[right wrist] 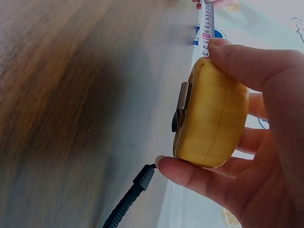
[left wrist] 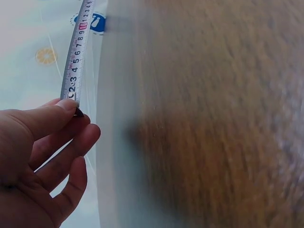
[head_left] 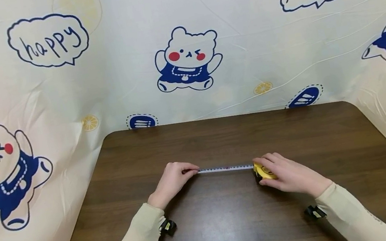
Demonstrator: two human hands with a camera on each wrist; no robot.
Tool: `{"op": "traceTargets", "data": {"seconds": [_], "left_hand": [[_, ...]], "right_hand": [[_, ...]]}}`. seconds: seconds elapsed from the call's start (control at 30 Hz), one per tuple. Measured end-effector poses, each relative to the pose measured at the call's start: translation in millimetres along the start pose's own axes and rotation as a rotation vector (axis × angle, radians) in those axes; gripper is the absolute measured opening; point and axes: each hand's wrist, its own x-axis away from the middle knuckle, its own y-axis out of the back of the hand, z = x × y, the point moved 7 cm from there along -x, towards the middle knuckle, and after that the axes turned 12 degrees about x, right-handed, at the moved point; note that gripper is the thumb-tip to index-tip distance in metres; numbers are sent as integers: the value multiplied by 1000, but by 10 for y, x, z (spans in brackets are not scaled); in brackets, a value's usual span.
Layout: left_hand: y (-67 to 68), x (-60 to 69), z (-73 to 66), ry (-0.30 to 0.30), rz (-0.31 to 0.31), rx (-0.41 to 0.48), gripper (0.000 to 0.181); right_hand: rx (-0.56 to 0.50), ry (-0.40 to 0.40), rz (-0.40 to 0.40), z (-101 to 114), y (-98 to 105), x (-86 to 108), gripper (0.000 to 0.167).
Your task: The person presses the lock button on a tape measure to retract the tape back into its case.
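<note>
A yellow tape measure (head_left: 265, 172) is in my right hand (head_left: 292, 174), which grips its case. In the right wrist view the case (right wrist: 213, 116) sits between thumb and fingers, with the thumb tip by the blade's exit. The white printed blade (head_left: 225, 169) is drawn out in a straight line between both hands. My left hand (head_left: 173, 180) pinches its free end between thumb and fingers. The end of the blade (left wrist: 75, 71) shows numbers in the left wrist view, with the tip partly covered by the thumb. A black cord (right wrist: 124, 204) hangs by the case.
Both hands are over a dark brown wooden table (head_left: 215, 235) with rounded far corners. Pale cloth (head_left: 124, 72) printed with bears and "happy" bubbles stands behind it and at both sides. Small black devices (head_left: 168, 227) are strapped at the wrists.
</note>
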Motion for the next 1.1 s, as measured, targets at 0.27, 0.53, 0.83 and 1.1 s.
{"op": "traceTargets", "data": {"seconds": [0.27, 0.53, 0.83, 1.1], "left_hand": [[-29, -34, -56, -1, 5, 10, 11], [-72, -44, -118, -6, 8, 9, 11], [-115, -47, -142, -4, 12, 33, 11], [-172, -43, -200, -13, 29, 64, 12]], "right_hand": [[-1, 2, -24, 40, 20, -29, 60], [20, 8, -39, 92, 25, -47, 62], [21, 4, -39, 145, 59, -60, 62], [24, 20, -41, 211, 62, -100, 62]]}}
